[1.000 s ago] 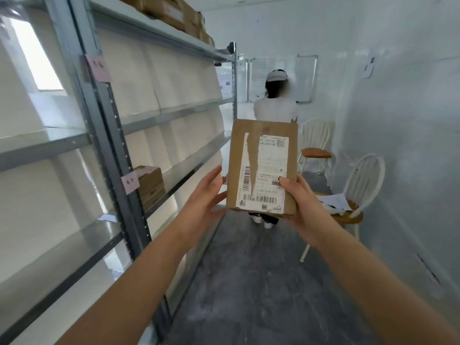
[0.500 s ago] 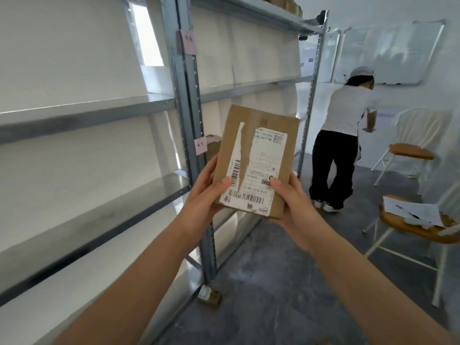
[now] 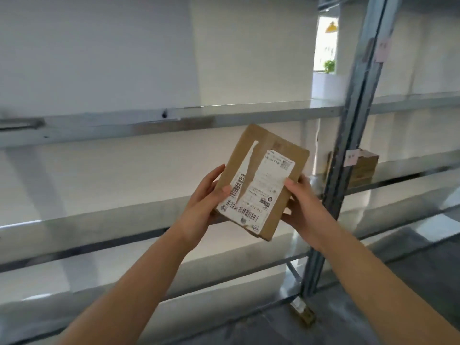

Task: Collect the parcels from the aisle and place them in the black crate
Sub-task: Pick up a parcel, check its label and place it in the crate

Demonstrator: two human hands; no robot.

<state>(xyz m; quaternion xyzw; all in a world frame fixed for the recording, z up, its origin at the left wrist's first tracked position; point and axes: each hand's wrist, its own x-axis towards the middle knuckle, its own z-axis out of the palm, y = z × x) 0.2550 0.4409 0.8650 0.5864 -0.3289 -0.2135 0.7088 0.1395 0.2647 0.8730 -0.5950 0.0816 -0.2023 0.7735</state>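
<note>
A flat brown cardboard parcel (image 3: 273,158) with a torn white shipping label is held up in front of the metal shelving, tilted to the right. My left hand (image 3: 206,202) grips its left edge, thumb on the label. My right hand (image 3: 302,202) grips its right edge, thumb on the front face. The black crate is not in view.
Grey metal shelves (image 3: 149,120) run across the view, with an upright post (image 3: 348,145) at the right. Another brown box (image 3: 364,168) sits on a shelf behind that post. Grey floor (image 3: 373,307) shows at the lower right.
The view has swung left, from the aisle with a person and chairs to face the shelving. My left hand has closed on the parcel's left edge; both hands hold it now.
</note>
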